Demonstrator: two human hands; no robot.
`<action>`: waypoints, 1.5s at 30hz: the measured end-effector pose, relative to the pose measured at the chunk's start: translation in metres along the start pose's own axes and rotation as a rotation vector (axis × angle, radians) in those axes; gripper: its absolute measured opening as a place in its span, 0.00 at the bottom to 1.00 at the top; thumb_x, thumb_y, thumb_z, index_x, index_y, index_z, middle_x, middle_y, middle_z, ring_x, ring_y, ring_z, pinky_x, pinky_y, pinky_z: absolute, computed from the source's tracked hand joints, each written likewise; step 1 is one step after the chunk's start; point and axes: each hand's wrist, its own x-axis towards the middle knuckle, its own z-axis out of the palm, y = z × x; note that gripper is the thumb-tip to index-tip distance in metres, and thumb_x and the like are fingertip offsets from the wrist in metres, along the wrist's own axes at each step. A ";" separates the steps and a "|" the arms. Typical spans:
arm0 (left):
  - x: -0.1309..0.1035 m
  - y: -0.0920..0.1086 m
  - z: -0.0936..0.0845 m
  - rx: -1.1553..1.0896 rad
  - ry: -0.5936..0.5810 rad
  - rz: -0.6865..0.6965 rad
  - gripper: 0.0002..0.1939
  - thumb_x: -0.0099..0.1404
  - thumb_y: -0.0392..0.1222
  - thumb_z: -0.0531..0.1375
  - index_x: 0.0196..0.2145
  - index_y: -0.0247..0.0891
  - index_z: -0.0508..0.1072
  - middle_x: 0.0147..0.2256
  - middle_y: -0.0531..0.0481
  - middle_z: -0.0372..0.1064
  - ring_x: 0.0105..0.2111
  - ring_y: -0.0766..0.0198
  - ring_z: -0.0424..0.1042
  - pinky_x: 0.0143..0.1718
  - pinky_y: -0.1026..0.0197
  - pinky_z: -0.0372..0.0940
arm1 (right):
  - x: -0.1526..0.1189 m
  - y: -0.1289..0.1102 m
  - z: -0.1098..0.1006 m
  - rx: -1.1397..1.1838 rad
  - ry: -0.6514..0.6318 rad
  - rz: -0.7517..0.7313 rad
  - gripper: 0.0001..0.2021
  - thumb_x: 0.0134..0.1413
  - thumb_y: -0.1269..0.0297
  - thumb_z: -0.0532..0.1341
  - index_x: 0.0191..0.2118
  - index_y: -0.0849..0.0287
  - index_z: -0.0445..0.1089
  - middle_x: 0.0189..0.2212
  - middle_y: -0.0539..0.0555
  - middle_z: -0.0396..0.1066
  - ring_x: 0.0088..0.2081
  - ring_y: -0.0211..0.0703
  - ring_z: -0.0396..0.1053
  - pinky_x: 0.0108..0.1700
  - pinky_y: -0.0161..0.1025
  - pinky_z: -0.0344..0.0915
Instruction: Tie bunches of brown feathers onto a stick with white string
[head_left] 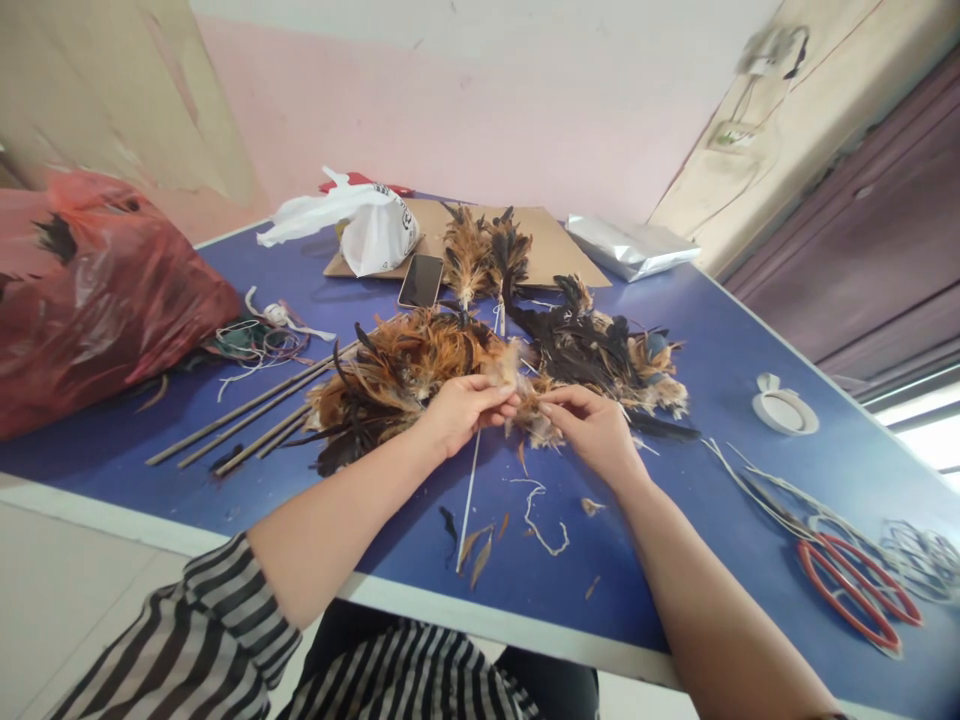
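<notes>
My left hand (471, 410) is closed in a pinch on pale, fluffy feathers (507, 365) at the middle of the table. Fingers pressed together, my right hand (592, 425) pinches at small brown feathers (536, 420) just beside it; exactly what lies between its fingertips is hard to make out. A thin white stick (469, 500) runs down from below my left hand toward the table's front edge. Left of my hands spreads a heap of orange-brown feathers (412, 365). Behind my right hand lies a pile of black feathers (581, 345).
Red-handled scissors (855, 590) and pale cord (919, 555) lie at right, near a tape roll (784, 411). Several brown sticks (247, 410) and a red plastic bag (105, 300) are at left. Behind are a phone (421, 281), a white bag (379, 235), cardboard (559, 250) and a silver packet (634, 247).
</notes>
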 end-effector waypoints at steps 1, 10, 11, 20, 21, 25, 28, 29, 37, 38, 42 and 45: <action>0.002 0.002 -0.002 -0.012 0.054 0.018 0.04 0.51 0.33 0.63 0.26 0.29 0.73 0.26 0.47 0.71 0.23 0.73 0.69 0.22 0.73 0.63 | 0.002 0.002 0.000 -0.104 0.011 -0.078 0.08 0.46 0.63 0.60 0.32 0.60 0.72 0.27 0.52 0.68 0.26 0.36 0.61 0.30 0.35 0.58; 0.013 -0.004 -0.010 -0.022 0.182 0.084 0.10 0.45 0.35 0.66 0.27 0.30 0.74 0.30 0.45 0.72 0.32 0.67 0.71 0.37 0.65 0.64 | 0.006 -0.003 0.029 -0.834 -0.184 -0.413 0.11 0.54 0.66 0.53 0.37 0.55 0.72 0.31 0.56 0.64 0.35 0.43 0.62 0.36 0.37 0.58; 0.014 -0.004 -0.011 -0.007 0.202 0.098 0.10 0.45 0.35 0.66 0.28 0.30 0.74 0.31 0.45 0.72 0.32 0.67 0.71 0.37 0.65 0.64 | 0.006 -0.002 0.030 -0.813 -0.182 -0.407 0.10 0.54 0.67 0.53 0.34 0.55 0.72 0.31 0.56 0.64 0.35 0.43 0.63 0.36 0.37 0.58; 0.012 0.004 -0.015 -0.041 0.133 0.005 0.05 0.51 0.33 0.63 0.27 0.29 0.73 0.29 0.44 0.72 0.27 0.70 0.71 0.26 0.71 0.65 | 0.006 0.007 -0.004 0.214 -0.026 0.149 0.12 0.45 0.58 0.60 0.33 0.62 0.68 0.18 0.47 0.64 0.17 0.32 0.57 0.21 0.32 0.56; 0.010 0.004 -0.013 -0.058 0.081 -0.050 0.04 0.51 0.32 0.63 0.27 0.29 0.73 0.29 0.44 0.72 0.26 0.70 0.71 0.24 0.72 0.64 | 0.005 0.006 -0.006 0.268 -0.037 0.163 0.12 0.45 0.57 0.60 0.33 0.62 0.67 0.18 0.48 0.65 0.17 0.32 0.58 0.21 0.32 0.57; 0.002 0.006 -0.007 -0.150 -0.121 -0.298 0.04 0.55 0.29 0.59 0.30 0.28 0.73 0.30 0.44 0.73 0.25 0.71 0.72 0.21 0.74 0.65 | 0.000 -0.001 -0.007 0.152 0.006 -0.004 0.09 0.48 0.61 0.58 0.33 0.61 0.67 0.25 0.53 0.71 0.25 0.38 0.67 0.30 0.37 0.65; -0.002 0.008 -0.005 -0.214 -0.181 -0.438 0.07 0.58 0.28 0.55 0.33 0.26 0.72 0.28 0.45 0.73 0.23 0.72 0.72 0.20 0.75 0.65 | -0.004 -0.004 -0.006 -0.120 0.057 -0.334 0.05 0.51 0.66 0.56 0.34 0.59 0.68 0.33 0.55 0.71 0.38 0.43 0.69 0.42 0.43 0.65; -0.002 0.009 -0.005 -0.224 -0.194 -0.468 0.07 0.59 0.27 0.54 0.33 0.26 0.72 0.28 0.45 0.73 0.22 0.72 0.71 0.20 0.75 0.65 | -0.004 -0.005 -0.006 -0.191 0.055 -0.437 0.06 0.52 0.68 0.55 0.34 0.58 0.68 0.36 0.55 0.71 0.41 0.43 0.68 0.44 0.44 0.64; -0.002 0.004 -0.006 -0.102 -0.260 -0.509 0.06 0.57 0.28 0.57 0.32 0.24 0.72 0.28 0.43 0.73 0.22 0.69 0.72 0.20 0.73 0.67 | -0.005 0.000 -0.013 -0.446 -0.003 -0.708 0.10 0.53 0.73 0.53 0.40 0.57 0.66 0.43 0.57 0.67 0.45 0.42 0.65 0.47 0.42 0.64; -0.003 0.003 -0.006 -0.096 -0.265 -0.513 0.06 0.57 0.28 0.57 0.32 0.24 0.72 0.28 0.43 0.73 0.23 0.69 0.72 0.20 0.74 0.67 | -0.006 0.000 -0.014 -0.467 -0.010 -0.718 0.10 0.53 0.73 0.53 0.41 0.57 0.66 0.43 0.58 0.67 0.45 0.42 0.65 0.48 0.41 0.64; -0.003 0.001 -0.005 -0.088 -0.257 -0.529 0.05 0.56 0.28 0.57 0.31 0.25 0.72 0.27 0.44 0.73 0.23 0.70 0.72 0.21 0.74 0.67 | -0.007 0.000 -0.013 -0.535 -0.023 -0.767 0.11 0.54 0.73 0.53 0.42 0.58 0.66 0.44 0.58 0.67 0.46 0.43 0.65 0.48 0.42 0.64; -0.002 0.000 -0.004 -0.078 -0.257 -0.539 0.04 0.56 0.28 0.58 0.30 0.25 0.72 0.24 0.45 0.73 0.22 0.70 0.72 0.21 0.74 0.67 | -0.007 0.000 -0.012 -0.561 -0.021 -0.783 0.11 0.54 0.73 0.52 0.41 0.58 0.66 0.43 0.59 0.67 0.46 0.43 0.65 0.48 0.42 0.64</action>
